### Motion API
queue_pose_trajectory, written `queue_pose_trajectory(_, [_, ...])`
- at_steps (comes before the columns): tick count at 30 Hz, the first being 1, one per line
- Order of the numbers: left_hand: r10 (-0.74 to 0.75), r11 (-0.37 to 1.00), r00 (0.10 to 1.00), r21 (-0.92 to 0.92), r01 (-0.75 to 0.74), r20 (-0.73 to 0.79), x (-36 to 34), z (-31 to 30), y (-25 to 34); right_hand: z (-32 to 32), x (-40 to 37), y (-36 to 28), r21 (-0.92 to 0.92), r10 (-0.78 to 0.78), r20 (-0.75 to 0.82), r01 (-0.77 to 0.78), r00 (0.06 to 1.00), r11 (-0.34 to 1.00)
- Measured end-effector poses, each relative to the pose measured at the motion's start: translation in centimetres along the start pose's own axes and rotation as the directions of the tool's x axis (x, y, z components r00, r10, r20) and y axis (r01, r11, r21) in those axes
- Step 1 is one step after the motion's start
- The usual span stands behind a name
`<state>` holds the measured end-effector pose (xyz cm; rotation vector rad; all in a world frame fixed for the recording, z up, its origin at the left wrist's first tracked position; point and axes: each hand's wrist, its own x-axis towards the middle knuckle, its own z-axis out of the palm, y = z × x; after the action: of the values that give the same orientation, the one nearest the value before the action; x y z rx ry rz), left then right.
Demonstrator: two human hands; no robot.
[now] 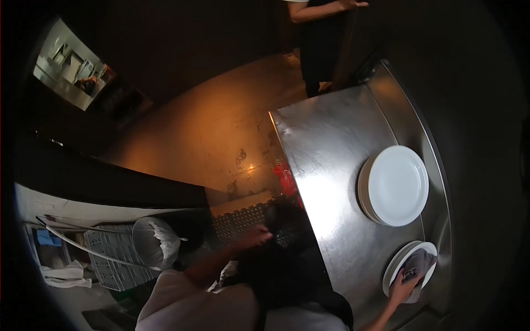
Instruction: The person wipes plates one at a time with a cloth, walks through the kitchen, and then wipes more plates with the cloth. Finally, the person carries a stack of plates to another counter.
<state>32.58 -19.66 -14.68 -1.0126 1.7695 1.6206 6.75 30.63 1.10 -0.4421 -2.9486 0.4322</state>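
My right hand [406, 287] is closed on a dark grey cloth [420, 266], which lies against the top plate of a small white stack [393, 270] at the lower right of the metal counter. Farther up the counter stands a taller stack of white plates [398, 186]; no hand touches it. In front of my body, to the left of the counter's edge, my left hand [258, 236] hangs over the dark floor area with its fingers curled. Whether anything lies in those fingers is too dim to tell.
The steel counter [342, 132] has a raised back edge. Beyond it stands a person [323, 38] in dark clothing. A grey rack [113, 256], a round bin-like container [156, 243] and a white cloth [66, 274] are at the lower left. A red object [286, 179] is beside the counter.
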Motion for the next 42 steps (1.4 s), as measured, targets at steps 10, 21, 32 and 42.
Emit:
queue_pose_trajectory(10, [-0.263,0.877,0.936,0.345,0.333,-0.235,4.6,-19.9,-23.3,-4.5,-3.5,-18.3,0.315,-0.222,-0.582,0.469,0.782,0.825])
queue_pose_trajectory(21, [-0.087,0.987,0.816,-0.16,-0.007,-0.572,6.5,-41.6,-11.2,21.1,-23.0,-57.5,0.696,-0.878,0.414,0.538,0.24,0.475])
queue_pose_trajectory(32, [-0.452,0.892,0.686,-0.289,0.347,-0.571,7.1,-50.6,-16.3,46.7,-17.0,-62.7,0.253,-0.3,0.953,0.638,-0.035,0.727])
queue_pose_trajectory(42, [-0.69,0.677,0.433,-0.729,0.104,-0.579,13.3,-65.0,-12.5,60.3,-12.2,-95.9,0.554,-0.549,0.788,0.067,0.278,0.83])
